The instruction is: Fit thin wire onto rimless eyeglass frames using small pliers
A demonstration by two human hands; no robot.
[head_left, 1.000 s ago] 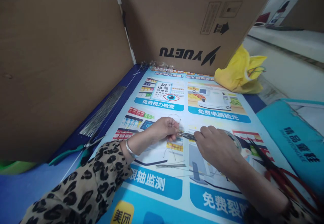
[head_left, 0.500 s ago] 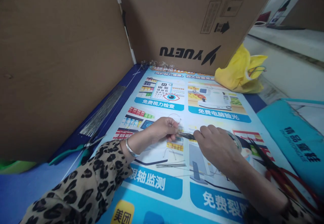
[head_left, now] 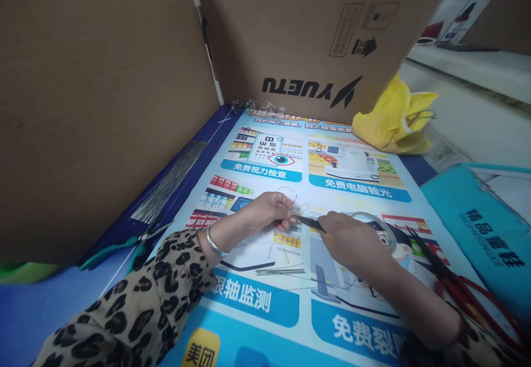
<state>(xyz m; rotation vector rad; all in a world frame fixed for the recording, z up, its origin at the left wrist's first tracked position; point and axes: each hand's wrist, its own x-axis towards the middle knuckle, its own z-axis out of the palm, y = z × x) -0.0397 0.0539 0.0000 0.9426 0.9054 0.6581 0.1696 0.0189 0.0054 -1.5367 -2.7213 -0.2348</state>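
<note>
Near the middle of the poster, my left hand (head_left: 271,212) pinches a thin wire (head_left: 286,189), whose bent loop shows above the fingertips. My right hand (head_left: 357,245) is closed around slim dark pliers (head_left: 310,222); most of their handles are hidden in the palm. The jaws point left and meet the wire right beside my left fingertips. Another small wire curve stands just above the jaws. Below my hands, several short straight wires (head_left: 280,272) lie on the printed poster (head_left: 257,320).
Cardboard panels (head_left: 298,29) stand at the back and left. A bundle of straight wires (head_left: 170,181) and green-handled cutters (head_left: 118,253) lie left. Bent wire pieces (head_left: 265,108) sit at the back. Right are red-handled scissors (head_left: 464,295), a teal box (head_left: 473,217) and a yellow bag (head_left: 390,123).
My right hand has dropped slightly and turned, so the pliers now slope down to the right. A small wire curve has come into sight above the jaws. My left hand has hardly moved.
</note>
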